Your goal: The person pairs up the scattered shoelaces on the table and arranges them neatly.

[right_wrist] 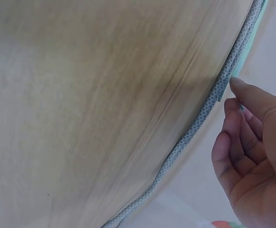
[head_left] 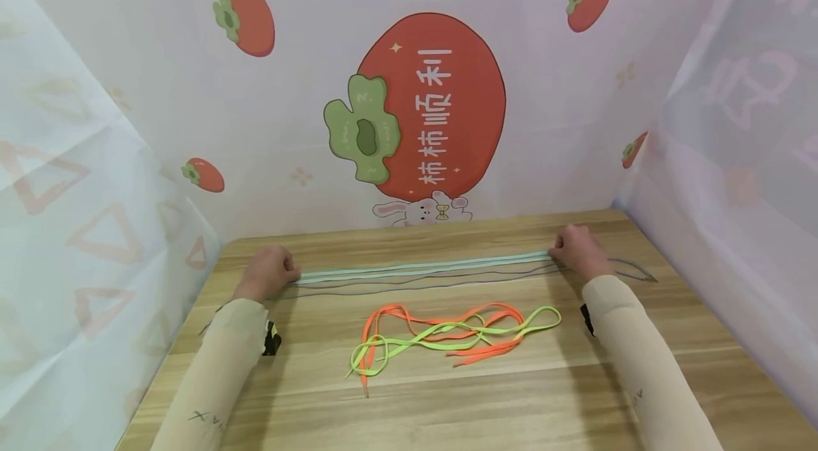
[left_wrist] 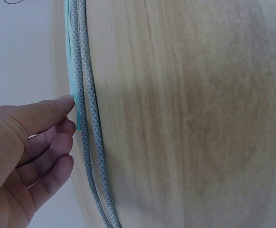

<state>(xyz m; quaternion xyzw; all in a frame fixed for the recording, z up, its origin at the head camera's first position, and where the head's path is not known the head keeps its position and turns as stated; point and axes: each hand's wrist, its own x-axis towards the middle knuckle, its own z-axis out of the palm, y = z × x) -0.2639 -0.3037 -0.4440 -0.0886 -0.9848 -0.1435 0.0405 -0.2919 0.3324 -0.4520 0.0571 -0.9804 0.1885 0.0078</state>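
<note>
A mint-green flat shoelace (head_left: 383,268) runs straight across the back of the table in two side-by-side strands. My left hand (head_left: 265,273) pinches its left end between thumb and fingertips, and a short mint tip pokes past the thumb in the left wrist view. At the other end my right hand (head_left: 580,252) pinches the mint lace in the same way. Just in front lies a grey patterned round shoelace (left_wrist: 92,104), doubled lengthwise and passing close by both hands. Its right end (head_left: 642,277) sticks out beyond my right hand.
Nearer the front, an orange shoelace (head_left: 505,349) and a yellow-green shoelace (head_left: 441,346) lie loosely tangled on the wooden table (head_left: 460,408). A printed white sheet (head_left: 287,117) hangs behind the table, with more sheeting at both sides.
</note>
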